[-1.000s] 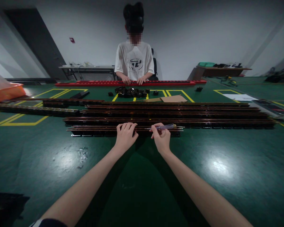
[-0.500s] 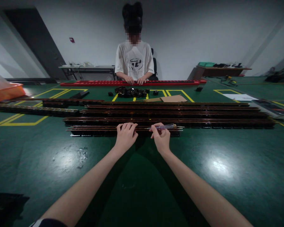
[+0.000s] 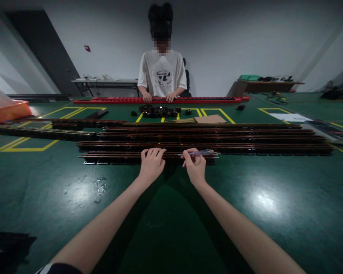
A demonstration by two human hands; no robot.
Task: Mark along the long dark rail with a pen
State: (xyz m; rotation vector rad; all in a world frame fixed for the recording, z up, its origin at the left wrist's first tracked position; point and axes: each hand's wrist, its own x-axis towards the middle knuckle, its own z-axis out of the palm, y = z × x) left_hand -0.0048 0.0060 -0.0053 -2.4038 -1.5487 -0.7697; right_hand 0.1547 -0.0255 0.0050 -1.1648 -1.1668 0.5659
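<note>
My left hand (image 3: 152, 166) is closed over the nearest long dark strip (image 3: 111, 156), with its fingers on top and its thumb on the near side. This strip has copper-coloured rods along its length and is shorter than those behind it. In my right hand (image 3: 196, 167) is a screwdriver (image 3: 202, 152) with a clear purplish handle. Its handle end points right and its thin shaft points left, low over the same strip. The gap between my hands is small, and the screwdriver's tip is hard to make out against the rods.
Several longer dark strips (image 3: 246, 146) lie in parallel behind it. Beyond them are a piece of cardboard (image 3: 210, 119), a pile of black parts (image 3: 159, 111) and a red rail (image 3: 211, 100), where a co-worker (image 3: 162, 72) rests both hands. An orange bin (image 3: 10, 110) stands left.
The nearest strip has shifted slightly left under my hands. Both my hands keep almost the same place. The co-worker's hand on the left side of the view has moved left along the red rail.
</note>
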